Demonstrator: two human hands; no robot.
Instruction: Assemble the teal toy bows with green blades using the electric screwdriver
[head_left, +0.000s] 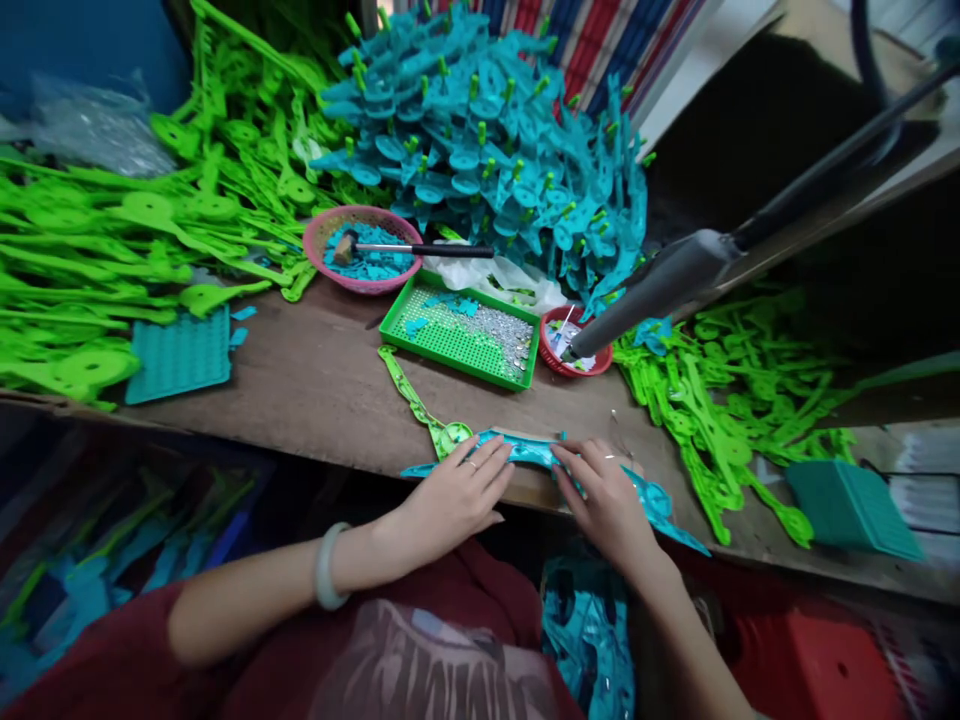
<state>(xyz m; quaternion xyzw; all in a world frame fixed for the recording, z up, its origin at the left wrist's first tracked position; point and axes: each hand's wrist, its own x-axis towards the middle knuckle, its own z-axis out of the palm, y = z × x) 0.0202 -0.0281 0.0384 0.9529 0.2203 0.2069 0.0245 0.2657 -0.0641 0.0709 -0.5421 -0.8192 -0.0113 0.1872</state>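
A long blue plastic part (532, 451) lies along the front edge of the bench, under both hands. My left hand (459, 492) holds its left portion, fingers laid over the top and thumb nearer my body. Closer to the middle, my right hand (606, 500) grips the same part with bent fingers; its right end runs out past the wrist to a round section. Just beyond my left fingers, a bright green plastic part (420, 405) rests on the bench, its round end partly covered by the blue part and my hand.
A green tray (450, 357) holds small metal pieces. Beside it stand a pink basket (319, 262) with a hammer (420, 249) across it and a red basket (577, 368). Blue parts (480, 150) and green parts (97, 250) are heaped around. A grey pole (660, 290) slants in from the right.
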